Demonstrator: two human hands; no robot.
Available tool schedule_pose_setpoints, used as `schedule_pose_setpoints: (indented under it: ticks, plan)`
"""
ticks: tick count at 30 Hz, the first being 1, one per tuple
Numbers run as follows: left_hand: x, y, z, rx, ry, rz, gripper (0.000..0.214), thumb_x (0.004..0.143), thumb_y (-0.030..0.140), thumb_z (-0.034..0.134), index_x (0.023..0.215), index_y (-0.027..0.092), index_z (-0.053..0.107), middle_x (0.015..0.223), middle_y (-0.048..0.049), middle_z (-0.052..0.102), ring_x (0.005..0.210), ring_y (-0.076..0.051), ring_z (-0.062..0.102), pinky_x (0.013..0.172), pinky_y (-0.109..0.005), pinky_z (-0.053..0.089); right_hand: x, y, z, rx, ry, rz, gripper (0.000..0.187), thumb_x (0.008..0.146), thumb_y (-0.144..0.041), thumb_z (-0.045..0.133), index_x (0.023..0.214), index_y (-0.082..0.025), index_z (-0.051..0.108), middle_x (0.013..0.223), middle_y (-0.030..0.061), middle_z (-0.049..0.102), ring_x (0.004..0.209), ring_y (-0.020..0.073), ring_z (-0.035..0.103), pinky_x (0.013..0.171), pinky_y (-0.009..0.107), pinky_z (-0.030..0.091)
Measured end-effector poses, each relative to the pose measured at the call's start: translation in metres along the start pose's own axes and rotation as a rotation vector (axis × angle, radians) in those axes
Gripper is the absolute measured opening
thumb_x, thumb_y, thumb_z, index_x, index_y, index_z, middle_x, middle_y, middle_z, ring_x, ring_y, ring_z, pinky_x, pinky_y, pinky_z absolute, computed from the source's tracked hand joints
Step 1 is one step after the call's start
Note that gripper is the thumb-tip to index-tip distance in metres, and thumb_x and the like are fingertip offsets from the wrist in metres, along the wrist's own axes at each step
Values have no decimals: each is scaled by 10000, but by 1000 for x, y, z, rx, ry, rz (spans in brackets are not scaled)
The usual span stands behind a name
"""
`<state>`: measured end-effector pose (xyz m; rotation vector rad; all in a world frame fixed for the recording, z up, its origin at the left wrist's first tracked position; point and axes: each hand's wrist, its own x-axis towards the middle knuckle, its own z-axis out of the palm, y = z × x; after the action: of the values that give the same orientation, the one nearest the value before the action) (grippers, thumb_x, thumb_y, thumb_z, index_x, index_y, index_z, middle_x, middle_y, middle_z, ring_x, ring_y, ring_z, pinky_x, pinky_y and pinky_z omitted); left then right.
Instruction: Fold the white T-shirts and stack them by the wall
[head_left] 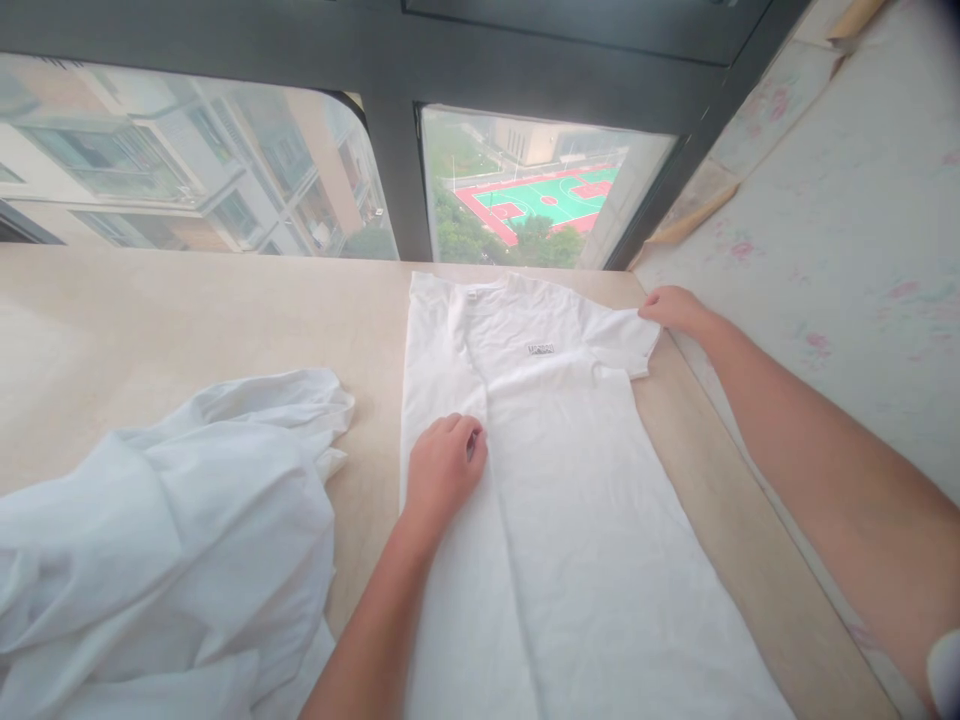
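Observation:
A white T-shirt (570, 480) lies flat on the beige surface (187, 320), its collar toward the window and its left side folded inward. My left hand (444, 468) rests on the folded edge near the shirt's middle, fingers curled and pressed onto the cloth. My right hand (675, 308) reaches to the far right and pinches the edge of the right sleeve (626, 345). A small dark label (540, 348) shows on the chest.
A crumpled heap of white cloth (165, 550) lies at the left front. A window (525, 190) with dark frames runs along the back. A floral-papered wall (847, 230) borders the surface on the right.

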<state>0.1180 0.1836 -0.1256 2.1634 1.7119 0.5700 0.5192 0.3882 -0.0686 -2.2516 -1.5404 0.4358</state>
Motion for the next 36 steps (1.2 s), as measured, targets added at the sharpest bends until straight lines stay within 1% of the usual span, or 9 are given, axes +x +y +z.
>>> schedule_pose_setpoints:
  ticks: [6, 9, 12, 15, 18, 21, 25, 29, 36]
  plan:
    - [0, 1, 0, -1, 12, 9, 138, 935, 239, 488, 860, 225, 603, 823, -16, 637, 815, -180, 578, 716, -301, 379, -28, -78, -14, -131, 13, -278, 186, 723, -122, 693, 905, -164, 679, 912, 63, 653, 893, 170, 563, 867, 280, 421]
    - [0, 0, 0, 0, 15, 9, 132, 933, 240, 493, 867, 226, 606, 817, -15, 636, 808, -181, 578, 707, -300, 377, -52, -118, -5, 7, -196, -383, 198, 771, -269, 735, 942, -182, 689, 833, 50, 649, 793, 158, 600, 805, 282, 479]
    - [0, -1, 0, -2, 13, 6, 132, 935, 244, 491, 874, 225, 607, 822, -15, 637, 809, -180, 579, 706, -298, 378, -60, -138, 7, 192, -357, -357, 278, 816, -429, 708, 951, -188, 680, 812, 56, 672, 675, 129, 598, 716, 279, 510]
    - [0, 0, -1, -8, 7, 12, 139, 938, 242, 485, 868, 221, 603, 828, -17, 640, 819, -181, 581, 717, -299, 383, -46, -132, 20, 215, -247, -267, 239, 826, -388, 690, 928, -172, 674, 859, 69, 692, 667, 121, 601, 710, 281, 520]
    - [0, 0, -1, -6, -2, 10, 144, 939, 239, 480, 858, 220, 598, 826, -18, 638, 820, -182, 581, 725, -304, 388, -23, -110, 38, 115, -155, -193, 165, 762, -255, 722, 898, -170, 683, 945, 78, 693, 807, 162, 631, 804, 309, 524]
    - [0, 1, -1, -3, -12, -1, 149, 944, 245, 474, 862, 224, 596, 825, -21, 636, 827, -185, 585, 728, -306, 393, -1, -89, 59, 107, -79, -148, 247, 690, -205, 751, 924, -176, 679, 1023, 77, 681, 989, 197, 615, 911, 312, 496]
    - [0, 0, -1, -9, -19, -10, 148, 947, 255, 470, 871, 230, 594, 824, -20, 633, 832, -187, 588, 731, -306, 395, 20, -76, 78, 239, -85, -32, 346, 686, -222, 747, 1014, -157, 657, 1026, 76, 671, 975, 179, 611, 859, 281, 503]
    - [0, 0, 0, -5, -21, -14, 147, 945, 258, 473, 864, 231, 592, 820, -18, 632, 828, -187, 585, 728, -308, 393, 35, -75, 88, 286, -150, -54, 265, 694, -179, 728, 956, -153, 690, 933, 43, 678, 861, 146, 617, 813, 255, 503]
    - [0, 0, 0, 3, -25, -19, 139, 941, 265, 484, 861, 230, 593, 811, -8, 628, 806, -180, 575, 713, -306, 387, 50, -69, 104, 174, 79, -96, 267, 779, -176, 635, 1038, -159, 699, 1017, 69, 674, 937, 172, 607, 949, 301, 469]
